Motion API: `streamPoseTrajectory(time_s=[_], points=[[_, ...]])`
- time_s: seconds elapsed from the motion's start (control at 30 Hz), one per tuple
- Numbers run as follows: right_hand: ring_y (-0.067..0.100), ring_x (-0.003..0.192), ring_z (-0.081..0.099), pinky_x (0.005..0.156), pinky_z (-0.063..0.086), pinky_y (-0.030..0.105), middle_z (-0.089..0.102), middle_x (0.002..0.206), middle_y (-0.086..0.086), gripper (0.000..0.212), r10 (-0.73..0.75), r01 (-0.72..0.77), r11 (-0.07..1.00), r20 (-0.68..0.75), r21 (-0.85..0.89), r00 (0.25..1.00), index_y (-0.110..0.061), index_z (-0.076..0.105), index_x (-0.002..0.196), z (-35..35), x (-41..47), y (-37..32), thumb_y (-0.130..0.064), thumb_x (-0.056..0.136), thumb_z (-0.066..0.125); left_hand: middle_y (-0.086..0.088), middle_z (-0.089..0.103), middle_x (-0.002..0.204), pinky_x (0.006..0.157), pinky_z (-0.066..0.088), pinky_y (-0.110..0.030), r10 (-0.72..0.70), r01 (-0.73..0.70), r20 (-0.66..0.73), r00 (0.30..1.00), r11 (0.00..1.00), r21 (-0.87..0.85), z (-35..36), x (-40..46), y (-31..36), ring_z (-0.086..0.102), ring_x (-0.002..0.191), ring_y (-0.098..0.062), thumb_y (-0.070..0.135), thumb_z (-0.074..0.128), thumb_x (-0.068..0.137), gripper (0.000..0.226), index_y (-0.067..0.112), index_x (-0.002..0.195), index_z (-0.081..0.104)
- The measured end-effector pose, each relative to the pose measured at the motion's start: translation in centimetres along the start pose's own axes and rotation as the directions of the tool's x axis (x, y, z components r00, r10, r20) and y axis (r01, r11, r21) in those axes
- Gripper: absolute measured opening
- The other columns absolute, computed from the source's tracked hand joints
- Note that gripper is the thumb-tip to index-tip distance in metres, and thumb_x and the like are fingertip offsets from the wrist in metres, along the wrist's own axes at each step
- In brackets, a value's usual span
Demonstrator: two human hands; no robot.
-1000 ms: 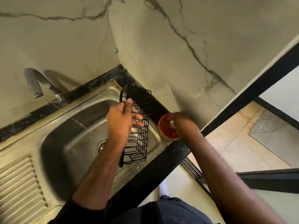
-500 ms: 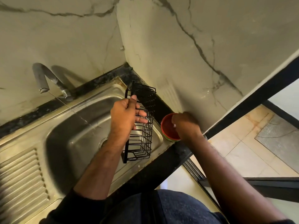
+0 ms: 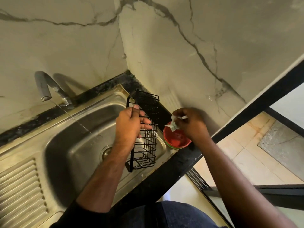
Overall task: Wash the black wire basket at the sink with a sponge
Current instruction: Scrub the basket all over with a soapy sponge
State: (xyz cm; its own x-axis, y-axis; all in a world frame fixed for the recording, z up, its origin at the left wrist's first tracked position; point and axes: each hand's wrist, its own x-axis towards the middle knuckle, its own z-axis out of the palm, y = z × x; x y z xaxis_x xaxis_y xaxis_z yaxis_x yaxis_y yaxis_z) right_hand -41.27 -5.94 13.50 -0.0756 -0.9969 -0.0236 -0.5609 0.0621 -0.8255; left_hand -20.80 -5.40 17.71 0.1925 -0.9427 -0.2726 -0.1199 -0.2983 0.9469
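Observation:
My left hand (image 3: 130, 124) grips the black wire basket (image 3: 146, 145) by its side bar and holds it tilted over the right part of the steel sink (image 3: 65, 145). Just above a red bowl (image 3: 176, 139) on the sink's right rim, my right hand (image 3: 190, 122) pinches a small, soapy, whitish-green sponge (image 3: 174, 124). The sponge is apart from the basket. A thin stream of water runs from the grey tap (image 3: 44, 86) into the basin.
The sink's ribbed drainboard (image 3: 19, 186) lies at the left. A black counter edge (image 3: 172, 170) borders the sink at the right, with tiled floor below it. Marble-patterned walls meet in a corner behind the sink. The drain (image 3: 107, 152) sits mid-basin.
My right hand has lifted out of the red bowl with the soapy sponge pinched in its fingers. My left hand keeps its hold on the basket.

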Motion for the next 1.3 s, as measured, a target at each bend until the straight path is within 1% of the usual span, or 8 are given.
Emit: streamPoseTrajectory(time_s=[0.17,0.4,0.5,0.7,0.87,0.93,1.1,1.3], points=[[-0.008,0.065,0.065,0.056,0.049,0.009,0.068,0.088,-0.01,0.012,0.085,-0.068,0.927,-0.028,0.37,0.996,-0.007,0.069,0.103,0.6,0.5,-3.6,-0.005,0.092,0.065,-0.01,0.077,0.093,0.031,0.04,-0.021,0.011,-0.013,-0.046,0.999,1.0,-0.028,-1.6,-0.1,-0.4,0.078,0.071,-0.023,0.035,0.038,0.109,0.033,0.01,0.101,0.058],[0.02,0.102,0.07,0.086,0.058,0.035,0.075,0.103,0.001,0.019,0.12,-0.179,0.805,0.139,0.566,0.983,-0.015,0.075,0.102,6.0,1.4,-8.6,-0.004,0.094,0.061,-0.02,0.074,0.076,0.039,0.049,-0.026,-0.043,0.005,-0.251,0.967,0.989,-0.15,-7.2,-0.8,0.1,0.069,0.049,-0.024,0.037,0.038,0.11,0.04,0.007,0.091,0.057],[0.028,0.109,0.068,0.089,0.057,0.035,0.073,0.111,0.01,0.021,0.081,-0.237,0.628,0.241,0.741,0.967,-0.003,0.068,0.114,8.3,0.9,-11.3,-0.011,0.096,0.062,-0.02,0.068,0.072,0.038,0.05,-0.027,-0.077,-0.007,-0.337,0.938,0.971,-0.241,-10.0,-1.3,0.2,0.063,0.043,-0.018,0.037,0.041,0.109,0.041,0.006,0.088,0.058],[0.005,0.108,0.064,0.093,0.054,0.027,0.069,0.115,-0.009,0.034,-0.398,0.326,0.857,0.11,0.399,0.911,-0.028,0.068,0.114,11.4,-0.7,-17.0,-0.018,0.083,0.078,-0.004,0.06,0.054,0.036,0.044,-0.027,-0.141,-0.017,-0.484,0.864,0.951,-0.307,-14.9,-2.7,0.3,0.052,0.038,-0.015,0.058,0.045,0.102,0.05,0.013,0.081,0.055],[-0.005,0.115,0.056,0.098,0.049,0.02,0.06,0.122,-0.017,0.04,-0.764,0.744,0.642,0.071,0.185,0.641,-0.021,0.071,0.117,13.1,-2.1,-20.6,0.0,0.083,0.07,-0.003,0.053,0.055,0.033,0.034,-0.022,-0.237,-0.01,-0.569,0.788,0.918,-0.396,-18.1,-3.3,-0.3,0.045,0.038,-0.011,0.069,0.046,0.094,0.055,0.016,0.08,0.054],[-0.002,0.117,0.056,0.098,0.047,0.015,0.062,0.126,-0.009,0.045,-0.803,0.797,0.596,0.095,0.101,0.588,-0.018,0.071,0.118,13.8,-1.5,-20.9,0.008,0.082,0.067,-0.002,0.05,0.055,0.032,0.032,-0.022,-0.273,-0.006,-0.572,0.774,0.899,-0.438,-19.0,-3.7,-0.4,0.042,0.038,-0.01,0.07,0.046,0.094,0.055,0.016,0.082,0.053],[0.003,0.107,0.064,0.094,0.046,0.01,0.067,0.12,-0.007,0.041,-0.682,0.672,0.731,0.097,0.117,0.725,-0.024,0.068,0.116,14.2,1.0,-21.1,0.004,0.085,0.067,0.003,0.044,0.055,0.032,0.029,-0.019,-0.336,-0.031,-0.546,0.768,0.831,-0.555,-20.6,-4.6,-0.8,0.037,0.036,-0.007,0.067,0.047,0.095,0.051,0.017,0.085,0.047],[0.007,0.115,0.059,0.096,0.049,0.016,0.062,0.131,-0.001,0.044,-0.802,0.796,0.591,0.197,0.129,0.563,-0.017,0.069,0.121,15.4,-1.8,-24.8,0.008,0.086,0.064,0.002,0.045,0.055,0.034,0.028,-0.021,-0.337,-0.052,-0.543,0.769,0.814,-0.579,-21.2,-4.5,-1.6,0.036,0.037,-0.008,0.069,0.048,0.095,0.053,0.018,0.078,0.046]])
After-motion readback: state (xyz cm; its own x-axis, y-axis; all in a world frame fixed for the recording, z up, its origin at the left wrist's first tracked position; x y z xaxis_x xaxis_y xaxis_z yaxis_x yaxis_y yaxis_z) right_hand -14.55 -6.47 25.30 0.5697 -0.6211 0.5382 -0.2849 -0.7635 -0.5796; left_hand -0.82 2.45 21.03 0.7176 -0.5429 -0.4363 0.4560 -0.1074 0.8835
